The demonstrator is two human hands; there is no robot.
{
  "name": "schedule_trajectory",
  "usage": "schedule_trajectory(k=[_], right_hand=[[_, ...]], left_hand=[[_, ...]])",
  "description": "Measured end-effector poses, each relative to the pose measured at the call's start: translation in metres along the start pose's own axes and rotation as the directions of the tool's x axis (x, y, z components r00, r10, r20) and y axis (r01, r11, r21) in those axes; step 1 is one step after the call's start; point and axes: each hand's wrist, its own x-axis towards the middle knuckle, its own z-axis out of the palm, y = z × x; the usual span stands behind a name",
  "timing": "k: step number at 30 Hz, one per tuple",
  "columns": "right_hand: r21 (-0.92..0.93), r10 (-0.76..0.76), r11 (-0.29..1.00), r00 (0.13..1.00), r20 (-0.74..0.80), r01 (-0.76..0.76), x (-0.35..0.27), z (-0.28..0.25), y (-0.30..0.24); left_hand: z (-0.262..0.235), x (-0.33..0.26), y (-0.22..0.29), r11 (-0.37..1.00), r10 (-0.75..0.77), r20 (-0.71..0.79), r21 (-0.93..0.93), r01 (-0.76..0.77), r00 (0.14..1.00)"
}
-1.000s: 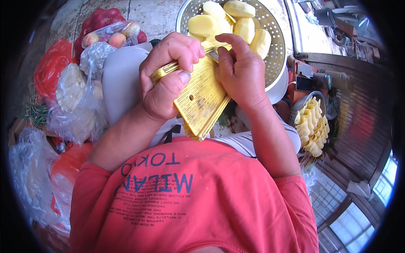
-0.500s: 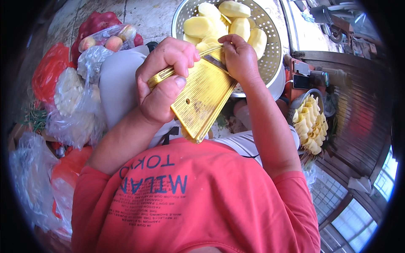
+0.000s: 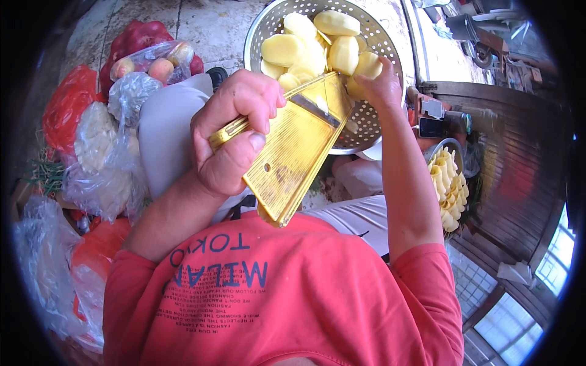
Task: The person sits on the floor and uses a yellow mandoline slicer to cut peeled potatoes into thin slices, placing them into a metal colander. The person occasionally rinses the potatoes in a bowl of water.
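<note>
Two hands at work, head view: left hand (image 3: 235, 137) wrapped tight round the handle of a yellow slicer board (image 3: 293, 155), centre frame, tilted w/ its top end over the metal colander (image 3: 366, 122) at upper centre. Right hand (image 3: 381, 82) pinches a peeled potato (image 3: 366, 64) just past the blade. Best kept: board steady, fingertips clear of the blade, strokes short.

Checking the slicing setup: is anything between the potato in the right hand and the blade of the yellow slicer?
Nothing visible. The right hand holds a peeled potato beside the top of the yellow slicer, just above its blade, over the colander.
</note>
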Motion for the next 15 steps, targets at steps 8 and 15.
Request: schedule_trajectory(k=[8,15], right_hand=[[-0.084,0.107,0.991,0.993,0.039,-0.104,-0.004,-0.003,-0.034],[0.265,0.162,0.95,0.987,0.024,-0.162,0.016,0.002,-0.002]], left_hand=[[0.001,-0.001,0.002,1.0,0.013,-0.003,0.017,-0.013,1.0],[0.002,-0.001,0.0,1.0,-0.021,-0.019,-0.004,0.021,1.0]])
